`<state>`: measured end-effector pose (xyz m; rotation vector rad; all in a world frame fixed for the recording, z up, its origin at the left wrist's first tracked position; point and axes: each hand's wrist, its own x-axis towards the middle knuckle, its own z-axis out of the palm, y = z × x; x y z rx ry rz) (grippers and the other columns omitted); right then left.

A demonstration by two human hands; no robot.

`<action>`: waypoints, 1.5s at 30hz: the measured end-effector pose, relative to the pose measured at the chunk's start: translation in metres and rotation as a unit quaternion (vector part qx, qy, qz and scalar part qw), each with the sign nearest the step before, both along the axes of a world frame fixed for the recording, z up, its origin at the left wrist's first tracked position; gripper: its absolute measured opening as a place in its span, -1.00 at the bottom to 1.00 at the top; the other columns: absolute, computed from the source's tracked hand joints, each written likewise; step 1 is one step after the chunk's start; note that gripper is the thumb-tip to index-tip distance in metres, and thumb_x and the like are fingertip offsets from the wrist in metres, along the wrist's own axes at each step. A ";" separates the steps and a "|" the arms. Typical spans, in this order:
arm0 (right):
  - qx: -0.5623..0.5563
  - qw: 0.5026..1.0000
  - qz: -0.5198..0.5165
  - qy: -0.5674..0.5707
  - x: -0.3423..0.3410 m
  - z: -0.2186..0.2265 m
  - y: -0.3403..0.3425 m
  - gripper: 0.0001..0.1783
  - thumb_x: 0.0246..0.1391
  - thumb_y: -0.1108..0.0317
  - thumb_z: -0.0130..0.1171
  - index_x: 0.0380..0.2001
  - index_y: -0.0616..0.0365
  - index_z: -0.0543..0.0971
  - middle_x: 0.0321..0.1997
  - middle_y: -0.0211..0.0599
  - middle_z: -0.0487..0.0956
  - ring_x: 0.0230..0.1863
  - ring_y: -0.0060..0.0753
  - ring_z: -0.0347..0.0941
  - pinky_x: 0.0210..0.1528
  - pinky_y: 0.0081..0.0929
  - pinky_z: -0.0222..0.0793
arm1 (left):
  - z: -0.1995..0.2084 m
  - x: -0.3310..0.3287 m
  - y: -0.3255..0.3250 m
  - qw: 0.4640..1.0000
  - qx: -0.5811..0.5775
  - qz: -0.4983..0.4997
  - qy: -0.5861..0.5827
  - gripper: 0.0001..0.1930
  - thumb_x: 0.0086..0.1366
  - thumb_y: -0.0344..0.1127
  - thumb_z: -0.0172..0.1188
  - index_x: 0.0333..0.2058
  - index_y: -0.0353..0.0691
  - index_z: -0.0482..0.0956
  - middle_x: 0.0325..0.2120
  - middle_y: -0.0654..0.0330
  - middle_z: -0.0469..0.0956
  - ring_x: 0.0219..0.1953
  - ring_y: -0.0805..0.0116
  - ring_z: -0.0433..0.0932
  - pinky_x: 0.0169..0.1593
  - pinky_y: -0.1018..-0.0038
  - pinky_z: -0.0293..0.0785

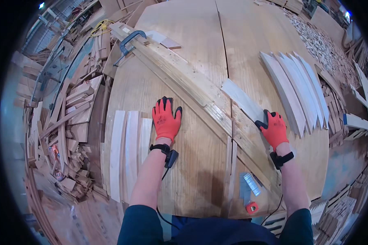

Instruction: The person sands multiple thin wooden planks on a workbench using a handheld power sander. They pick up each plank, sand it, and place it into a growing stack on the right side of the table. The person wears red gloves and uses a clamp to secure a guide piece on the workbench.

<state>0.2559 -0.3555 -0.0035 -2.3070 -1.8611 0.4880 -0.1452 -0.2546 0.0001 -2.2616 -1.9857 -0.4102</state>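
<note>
My right hand (pixel 275 130), in a red glove with black fingertips, grips the near end of a pale wooden slat (pixel 242 97). The slat lies slantwise over a long wooden rail (pixel 184 77) that crosses the worktable diagonally. On the bare tabletop, my left hand (pixel 166 121) lies flat in a matching glove, fingers stretched out and holding nothing. Just left of it, several pale slats (pixel 117 157) stand side by side, nearly lengthwise to me. Right of my right hand lies a fanned row of several slightly curved slats (pixel 284 87).
A dark C-clamp (pixel 129 41) grips the rail's far left end. Near the front edge lie strips of silvery staples (pixel 251 184) and a red tape measure (pixel 252 207). Wood offcuts (pixel 75 163) are heaped left of the table (pixel 188 175); more wood scraps (pixel 319 45) lie at the far right.
</note>
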 end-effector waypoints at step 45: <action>0.020 0.994 -0.064 -0.088 -0.042 -0.052 -0.009 -0.35 0.16 0.02 0.28 0.27 -0.03 0.46 0.23 -0.14 0.43 0.25 -0.07 0.38 0.17 -0.14 0.47 | -0.054 -0.012 0.007 0.993 0.102 -0.050 -0.017 -0.41 0.34 0.01 0.12 0.23 -0.20 0.37 0.28 -0.06 0.32 0.36 -0.05 0.18 0.41 0.02 0.01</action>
